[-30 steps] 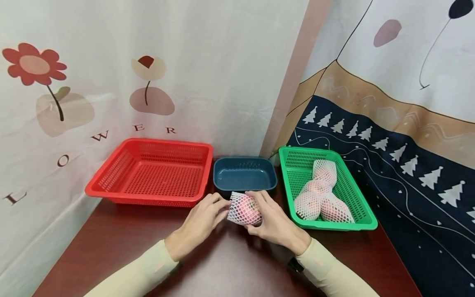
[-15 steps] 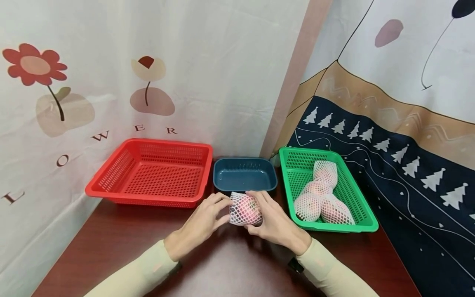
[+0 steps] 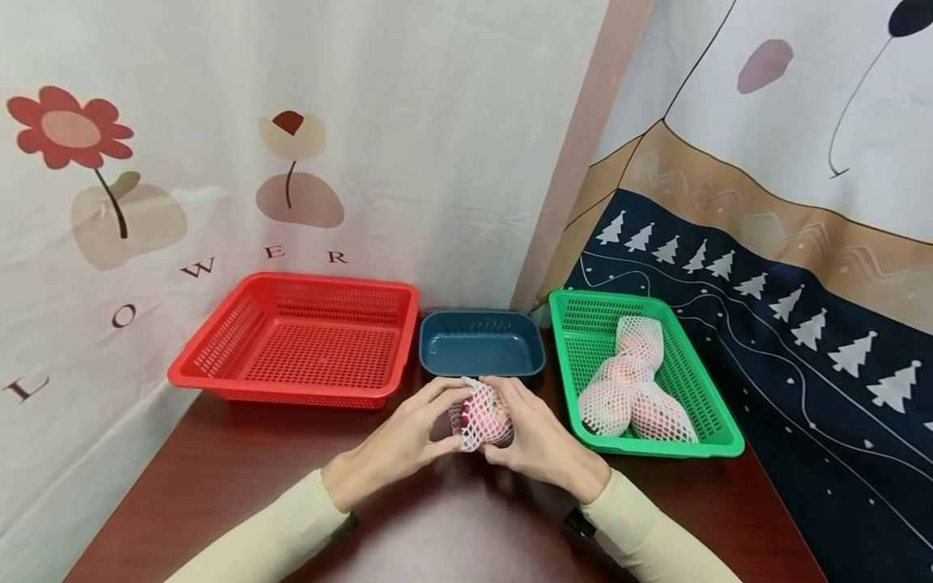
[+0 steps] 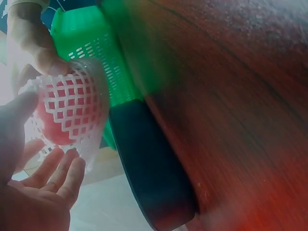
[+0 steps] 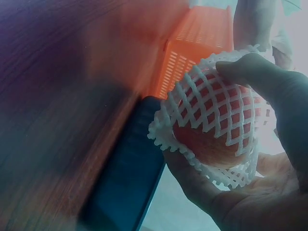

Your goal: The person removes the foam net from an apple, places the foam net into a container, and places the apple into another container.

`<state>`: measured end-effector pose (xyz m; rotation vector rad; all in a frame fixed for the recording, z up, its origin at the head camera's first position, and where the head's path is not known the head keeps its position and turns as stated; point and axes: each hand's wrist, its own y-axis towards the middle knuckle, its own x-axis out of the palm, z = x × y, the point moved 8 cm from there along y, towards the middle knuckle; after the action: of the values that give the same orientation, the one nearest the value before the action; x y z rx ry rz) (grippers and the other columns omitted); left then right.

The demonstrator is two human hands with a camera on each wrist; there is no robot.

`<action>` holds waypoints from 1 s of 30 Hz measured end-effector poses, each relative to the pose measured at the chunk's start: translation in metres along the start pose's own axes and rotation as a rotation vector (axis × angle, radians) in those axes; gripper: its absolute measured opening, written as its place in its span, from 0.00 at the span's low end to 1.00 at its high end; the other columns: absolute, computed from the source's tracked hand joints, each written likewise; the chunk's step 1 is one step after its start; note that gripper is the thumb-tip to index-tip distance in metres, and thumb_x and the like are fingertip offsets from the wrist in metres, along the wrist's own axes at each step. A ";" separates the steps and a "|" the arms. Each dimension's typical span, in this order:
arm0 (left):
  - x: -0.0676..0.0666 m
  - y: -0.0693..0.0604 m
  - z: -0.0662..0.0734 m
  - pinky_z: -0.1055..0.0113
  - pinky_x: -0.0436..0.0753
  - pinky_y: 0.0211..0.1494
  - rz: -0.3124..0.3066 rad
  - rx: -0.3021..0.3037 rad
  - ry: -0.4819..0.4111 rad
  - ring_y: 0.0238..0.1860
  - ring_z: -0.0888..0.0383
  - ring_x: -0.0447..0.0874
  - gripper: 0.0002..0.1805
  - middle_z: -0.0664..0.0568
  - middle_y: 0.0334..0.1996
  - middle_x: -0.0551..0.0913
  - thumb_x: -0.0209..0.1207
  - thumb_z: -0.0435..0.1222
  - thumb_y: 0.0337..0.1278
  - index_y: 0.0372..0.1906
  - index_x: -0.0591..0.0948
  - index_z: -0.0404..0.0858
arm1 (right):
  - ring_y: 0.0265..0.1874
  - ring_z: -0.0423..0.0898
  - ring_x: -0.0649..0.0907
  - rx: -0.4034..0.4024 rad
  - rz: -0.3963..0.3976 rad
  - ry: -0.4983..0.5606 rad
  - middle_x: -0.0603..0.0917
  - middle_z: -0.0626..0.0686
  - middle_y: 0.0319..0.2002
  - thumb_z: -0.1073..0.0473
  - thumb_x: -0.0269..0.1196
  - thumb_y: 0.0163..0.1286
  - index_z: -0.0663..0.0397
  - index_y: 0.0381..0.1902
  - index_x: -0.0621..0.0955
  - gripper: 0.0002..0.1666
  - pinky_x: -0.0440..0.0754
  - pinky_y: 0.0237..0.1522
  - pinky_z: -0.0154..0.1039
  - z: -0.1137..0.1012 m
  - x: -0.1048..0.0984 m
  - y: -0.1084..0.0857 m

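Above the table's middle, a red apple (image 3: 492, 411) sits in a white foam net sleeve (image 3: 474, 433). My right hand (image 3: 543, 437) grips the netted apple from the right, thumb and fingers curled round it. My left hand (image 3: 401, 433) holds the left edge of the sleeve between thumb and fingers. Bare red skin shows at the apple's left side, where the net is drawn back. In the right wrist view, the apple (image 5: 207, 144) shows bare through the sleeve's gaping end. The left wrist view has the apple (image 4: 57, 127) partly behind the mesh.
A red basket (image 3: 291, 397) stands at the back left. Behind the hands is a small dark blue tub (image 3: 481, 356). The green basket (image 3: 700, 380) at right holds several netted fruits (image 3: 630, 364). A printed curtain hangs behind the brown table (image 3: 255, 470).
My left hand has moved slightly right and taken the sleeve's left edge with it, baring some red skin. My right hand keeps its grip on the apple.
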<state>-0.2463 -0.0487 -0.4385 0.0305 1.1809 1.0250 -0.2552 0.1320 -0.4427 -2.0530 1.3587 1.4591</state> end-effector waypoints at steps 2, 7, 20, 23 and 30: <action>0.000 0.000 0.001 0.52 0.89 0.78 -0.008 0.004 -0.006 0.76 0.50 0.85 0.41 0.47 0.76 0.82 0.85 0.39 0.65 0.80 0.81 0.40 | 0.71 0.50 0.85 0.000 -0.005 0.010 0.81 0.54 0.77 0.52 0.86 0.63 0.51 0.87 0.71 0.59 0.90 0.74 0.54 -0.001 0.000 0.001; 0.000 0.001 0.004 0.53 0.89 0.78 -0.017 0.025 -0.012 0.78 0.49 0.83 0.43 0.46 0.79 0.80 0.86 0.41 0.64 0.81 0.80 0.41 | 0.75 0.51 0.84 -0.008 -0.017 0.046 0.80 0.55 0.81 0.54 0.87 0.63 0.54 0.89 0.68 0.62 0.91 0.75 0.54 -0.003 0.001 0.002; 0.003 0.001 0.007 0.54 0.90 0.77 -0.051 0.046 -0.007 0.79 0.49 0.84 0.41 0.45 0.79 0.78 0.85 0.39 0.65 0.80 0.81 0.40 | 0.82 0.54 0.82 -0.083 -0.012 0.101 0.75 0.58 0.87 0.61 0.91 0.57 0.54 0.94 0.61 0.75 0.87 0.79 0.54 -0.012 0.005 0.002; 0.002 0.001 0.008 0.54 0.91 0.76 -0.048 0.059 -0.008 0.79 0.48 0.84 0.41 0.45 0.79 0.79 0.85 0.39 0.65 0.80 0.82 0.41 | 0.83 0.54 0.81 -0.110 -0.012 0.113 0.74 0.59 0.88 0.62 0.92 0.57 0.54 0.94 0.60 0.76 0.85 0.81 0.54 -0.015 0.005 0.002; 0.002 0.001 0.010 0.55 0.92 0.75 -0.035 0.084 -0.032 0.78 0.46 0.84 0.40 0.43 0.78 0.79 0.86 0.38 0.63 0.79 0.83 0.39 | 0.84 0.54 0.80 -0.131 -0.017 0.102 0.73 0.58 0.89 0.62 0.92 0.57 0.52 0.95 0.58 0.78 0.83 0.82 0.54 -0.016 0.006 0.001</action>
<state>-0.2389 -0.0420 -0.4350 0.0916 1.1910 0.9402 -0.2461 0.1177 -0.4404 -2.2434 1.3111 1.4914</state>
